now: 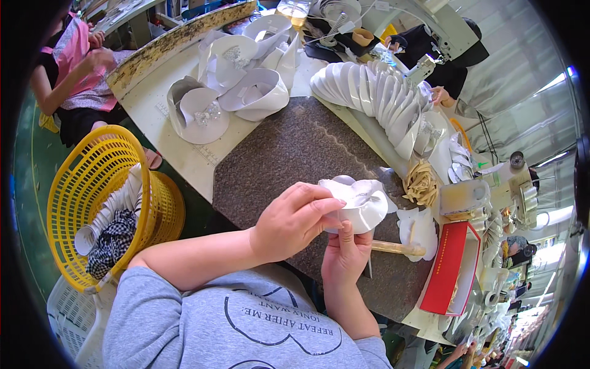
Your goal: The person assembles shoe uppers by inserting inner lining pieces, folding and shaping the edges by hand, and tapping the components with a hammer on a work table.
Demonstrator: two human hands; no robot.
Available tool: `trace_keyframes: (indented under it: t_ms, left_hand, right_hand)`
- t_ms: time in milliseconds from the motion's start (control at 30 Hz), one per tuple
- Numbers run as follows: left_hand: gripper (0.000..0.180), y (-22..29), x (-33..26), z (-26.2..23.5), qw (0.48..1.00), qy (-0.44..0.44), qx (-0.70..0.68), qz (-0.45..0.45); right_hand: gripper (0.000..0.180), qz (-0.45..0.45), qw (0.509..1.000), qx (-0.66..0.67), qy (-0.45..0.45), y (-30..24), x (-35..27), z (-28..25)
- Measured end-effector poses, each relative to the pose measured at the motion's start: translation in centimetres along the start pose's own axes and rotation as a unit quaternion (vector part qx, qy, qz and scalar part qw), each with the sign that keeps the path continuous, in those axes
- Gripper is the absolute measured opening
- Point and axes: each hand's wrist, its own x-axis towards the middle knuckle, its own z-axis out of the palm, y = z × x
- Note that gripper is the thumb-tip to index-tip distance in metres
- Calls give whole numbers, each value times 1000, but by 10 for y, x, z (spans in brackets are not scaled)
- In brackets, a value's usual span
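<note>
Over the dark speckled board [276,160], a glossy white piece, seemingly a shoe upper [364,209], is curled into a loop. My right hand [347,255] grips it from below, thumb pressed on its near side. My left hand [294,220] reaches across and has its fingers pinched together at the piece's left edge; what lies between those fingertips is partly hidden. Just right of my right hand, a wooden handle [399,248] lies on the board, its far end hidden. Another white upper [418,234] lies behind that handle.
White uppers with sparkling trim [206,114] cluster at the far left; a long row of them [369,92] stands far right. Tan strips [421,183], a red box [444,267] and a yellow basket [92,160] surround the board. Two people sit across, one near a sewing machine [424,67].
</note>
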Motion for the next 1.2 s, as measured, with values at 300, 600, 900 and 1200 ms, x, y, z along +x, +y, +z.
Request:
trace_keyframes:
  t_ms: [300, 600, 900, 1200]
  left_hand:
    - [28, -7, -14, -7, 995, -58, -26, -76]
    - [21, -19, -16, -31, 974, -223, -12, -36]
    - [11, -3, -2, -44, 921, -304, 132, 205]
    - [20, -16, 11, -54, 921, -379, 83, 42]
  right_hand:
    - [30, 31, 998, -20, -47, 6, -14, -2]
    - [24, 131, 975, -163, -79, -6, -10, -25]
    - [73, 173, 969, -109, -139, -16, 5, -35]
    - [55, 136, 979, -79, -130, -4, 5, -15]
